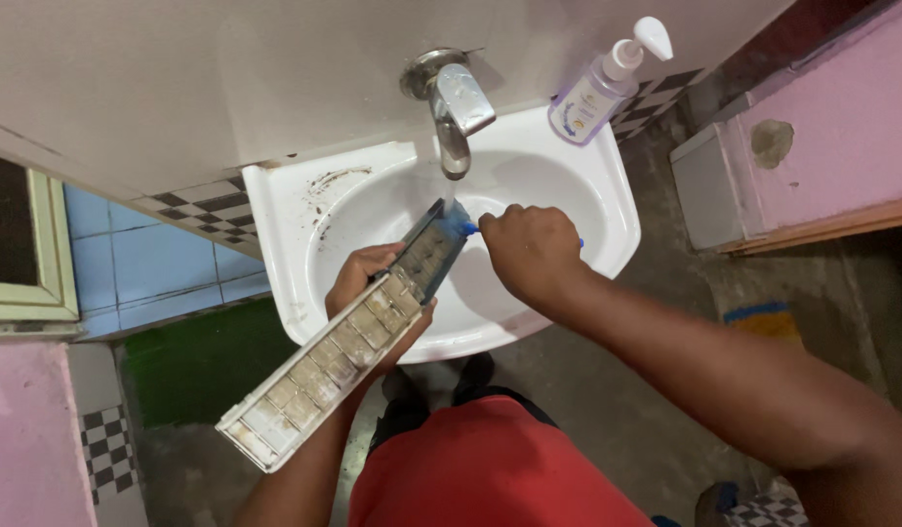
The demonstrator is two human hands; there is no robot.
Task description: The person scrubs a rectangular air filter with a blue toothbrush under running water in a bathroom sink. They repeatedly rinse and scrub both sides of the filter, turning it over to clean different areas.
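Note:
My left hand grips a long white grid panel with several dirty square cells, holding it from below at a slant over the sink. The panel's far end sits under the running tap. My right hand is closed on a blue brush, whose head touches the wet far end of the panel. Most of the brush is hidden inside my fist.
A white wash basin juts from a white wall, with brown stains on its left rim. A clear pump soap bottle stands on the basin's back right corner. A pink cabinet is to the right, and blue and checkered tiles to the left.

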